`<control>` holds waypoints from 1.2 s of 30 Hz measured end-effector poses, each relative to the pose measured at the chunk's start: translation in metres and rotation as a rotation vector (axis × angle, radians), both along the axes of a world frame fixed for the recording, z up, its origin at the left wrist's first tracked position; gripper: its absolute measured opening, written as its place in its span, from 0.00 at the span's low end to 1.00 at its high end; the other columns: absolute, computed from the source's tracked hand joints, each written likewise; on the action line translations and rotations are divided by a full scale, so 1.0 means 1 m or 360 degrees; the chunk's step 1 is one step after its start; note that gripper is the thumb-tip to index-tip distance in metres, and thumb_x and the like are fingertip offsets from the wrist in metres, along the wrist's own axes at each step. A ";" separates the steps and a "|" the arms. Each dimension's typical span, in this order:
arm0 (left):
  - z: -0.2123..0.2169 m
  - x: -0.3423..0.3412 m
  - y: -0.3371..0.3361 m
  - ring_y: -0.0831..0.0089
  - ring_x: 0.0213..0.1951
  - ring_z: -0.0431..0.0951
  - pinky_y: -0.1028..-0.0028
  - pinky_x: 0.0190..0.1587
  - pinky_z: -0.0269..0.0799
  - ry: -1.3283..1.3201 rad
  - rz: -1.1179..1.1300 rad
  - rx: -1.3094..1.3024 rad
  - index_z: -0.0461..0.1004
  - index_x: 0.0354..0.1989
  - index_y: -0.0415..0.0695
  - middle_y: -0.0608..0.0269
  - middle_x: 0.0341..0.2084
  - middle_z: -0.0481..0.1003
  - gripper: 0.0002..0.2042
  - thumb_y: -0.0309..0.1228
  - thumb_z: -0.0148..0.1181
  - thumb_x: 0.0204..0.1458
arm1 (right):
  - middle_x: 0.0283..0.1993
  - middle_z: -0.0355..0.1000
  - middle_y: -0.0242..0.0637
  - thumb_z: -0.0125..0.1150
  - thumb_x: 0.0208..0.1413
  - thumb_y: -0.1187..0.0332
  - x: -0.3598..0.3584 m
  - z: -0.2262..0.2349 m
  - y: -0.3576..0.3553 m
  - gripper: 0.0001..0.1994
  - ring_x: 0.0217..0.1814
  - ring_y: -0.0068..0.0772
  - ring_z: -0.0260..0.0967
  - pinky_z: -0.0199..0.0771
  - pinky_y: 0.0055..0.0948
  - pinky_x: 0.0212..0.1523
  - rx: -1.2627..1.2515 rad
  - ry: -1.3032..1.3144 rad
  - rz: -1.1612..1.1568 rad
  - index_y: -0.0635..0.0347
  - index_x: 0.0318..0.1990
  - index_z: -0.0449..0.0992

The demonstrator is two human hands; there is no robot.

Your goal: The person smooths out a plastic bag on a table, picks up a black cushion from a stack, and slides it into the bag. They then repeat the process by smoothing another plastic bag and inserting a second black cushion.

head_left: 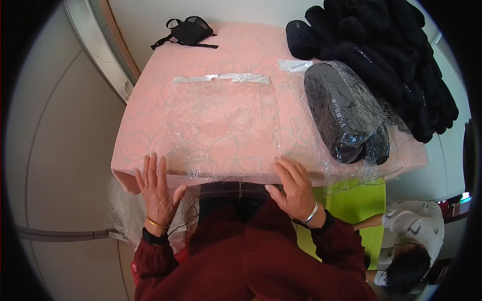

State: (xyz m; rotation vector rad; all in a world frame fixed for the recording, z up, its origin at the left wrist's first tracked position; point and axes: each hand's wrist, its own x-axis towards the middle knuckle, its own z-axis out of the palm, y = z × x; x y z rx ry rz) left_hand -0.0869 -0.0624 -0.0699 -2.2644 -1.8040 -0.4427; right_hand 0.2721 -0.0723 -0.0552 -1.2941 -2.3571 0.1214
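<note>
Your left hand (pixel 155 188) lies flat at the near edge of the surface (pixel 150 100), fingers spread, its grip released, touching the near left corner of a clear plastic bag (pixel 223 120). Your right hand (pixel 293 188) rests flat at the near edge too, grip released, fingers on the bag's near right corner. The bag is thin, glossy and wrinkled; it lies flat and looks empty, with a silvery strip (pixel 221 78) along its far edge. The surface carries a pink cloth with a pale raised swirl pattern.

To the right, just beside the flat bag, a second clear bag (pixel 346 115) holds dark, soft slippers and reaches the right near corner. Behind it, a loose heap of black slippers (pixel 386 55) fills the far right corner. A black strapped item (pixel 188 32) sits at the far edge, well apart. The cloth is bare left of the flat bag and between it and the far edge.
</note>
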 end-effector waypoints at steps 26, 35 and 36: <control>-0.009 -0.015 0.051 0.46 0.70 0.52 0.48 0.70 0.41 0.0074 -0.0194 -0.0126 0.54 0.68 0.32 0.43 0.69 0.54 0.47 0.66 0.43 0.55 | 0.74 0.45 0.58 0.71 0.43 0.45 0.000 -0.014 0.028 0.54 0.78 0.56 0.40 0.38 0.52 0.74 -0.0083 -0.0214 -0.0137 0.75 0.68 0.51; 0.034 0.039 0.023 0.44 0.70 0.51 0.46 0.69 0.42 -0.0265 -0.0571 -0.0154 0.52 0.69 0.32 0.39 0.69 0.52 0.48 0.65 0.48 0.54 | 0.74 0.45 0.58 0.67 0.49 0.45 0.001 0.013 0.011 0.49 0.78 0.56 0.39 0.40 0.54 0.73 -0.0003 -0.0062 -0.0107 0.73 0.69 0.52; 0.034 0.062 0.022 0.44 0.70 0.51 0.45 0.69 0.43 -0.0290 -0.0662 -0.0211 0.52 0.69 0.32 0.39 0.69 0.52 0.48 0.64 0.49 0.54 | 0.74 0.45 0.58 0.65 0.50 0.44 -0.012 0.006 0.024 0.49 0.78 0.56 0.39 0.39 0.55 0.73 0.0000 -0.0031 -0.0046 0.74 0.68 0.52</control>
